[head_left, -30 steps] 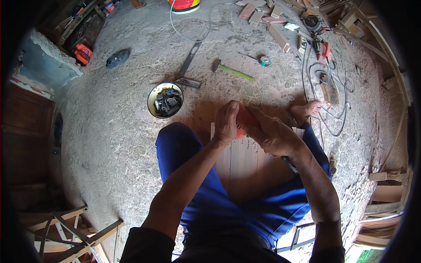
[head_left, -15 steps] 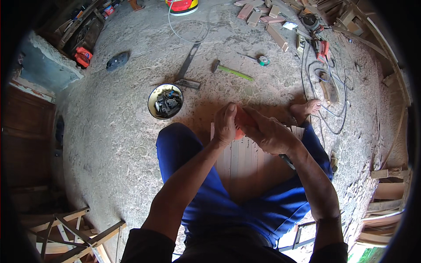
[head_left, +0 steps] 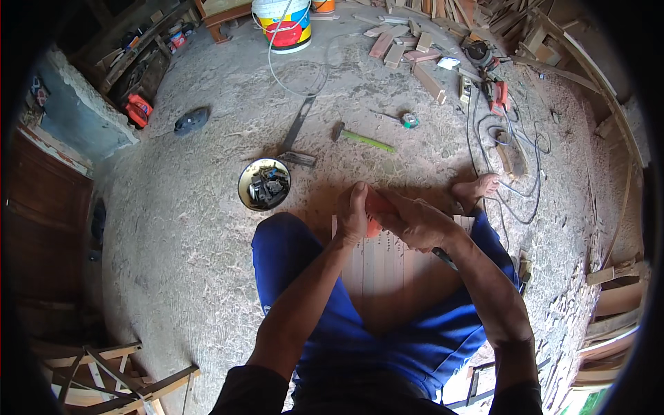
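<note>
Head view: orange tool (head_left: 377,205) between both hands' fingers (head_left: 359,198)

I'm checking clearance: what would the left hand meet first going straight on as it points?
Probably the green-handled hammer on the floor ahead of the left hand; height is unclear, so it might pass above.
</note>
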Motion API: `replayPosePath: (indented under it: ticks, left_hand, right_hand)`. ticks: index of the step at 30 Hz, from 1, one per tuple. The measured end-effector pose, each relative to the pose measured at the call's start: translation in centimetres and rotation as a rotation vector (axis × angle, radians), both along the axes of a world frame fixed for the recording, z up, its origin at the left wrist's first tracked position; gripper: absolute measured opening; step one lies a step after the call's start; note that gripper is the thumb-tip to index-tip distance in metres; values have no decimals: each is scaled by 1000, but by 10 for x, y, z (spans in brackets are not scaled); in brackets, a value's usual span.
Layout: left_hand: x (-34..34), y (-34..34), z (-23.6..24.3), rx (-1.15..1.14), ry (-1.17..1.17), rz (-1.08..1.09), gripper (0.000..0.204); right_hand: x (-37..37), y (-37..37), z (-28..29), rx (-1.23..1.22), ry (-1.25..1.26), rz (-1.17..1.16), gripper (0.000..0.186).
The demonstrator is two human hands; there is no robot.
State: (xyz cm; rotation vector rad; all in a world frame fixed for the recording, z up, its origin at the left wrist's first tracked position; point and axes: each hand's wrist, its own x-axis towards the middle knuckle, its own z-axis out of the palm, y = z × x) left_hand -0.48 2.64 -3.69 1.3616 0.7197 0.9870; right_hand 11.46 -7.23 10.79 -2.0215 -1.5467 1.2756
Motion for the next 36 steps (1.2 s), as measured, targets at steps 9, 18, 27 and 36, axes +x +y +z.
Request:
replayPosePath:
  ticks: [9, 18, 27, 36]
  left_hand:
    - [2, 9, 19, 24, -72, -25, 46]
    - [1, 11, 55, 55, -189, -62, 44]
    - [1, 17, 46, 18, -213, -114, 44]
    - [0, 20, 40, 26, -170, -105, 43]
  right_hand:
    - [6, -3, 6, 252, -149, 110, 55]
    - [1, -3, 23, 326, -262, 114, 52]
    - [-5, 2, 24, 238, -88, 29, 53]
    - [-6, 3, 19, 280, -102, 30, 53]
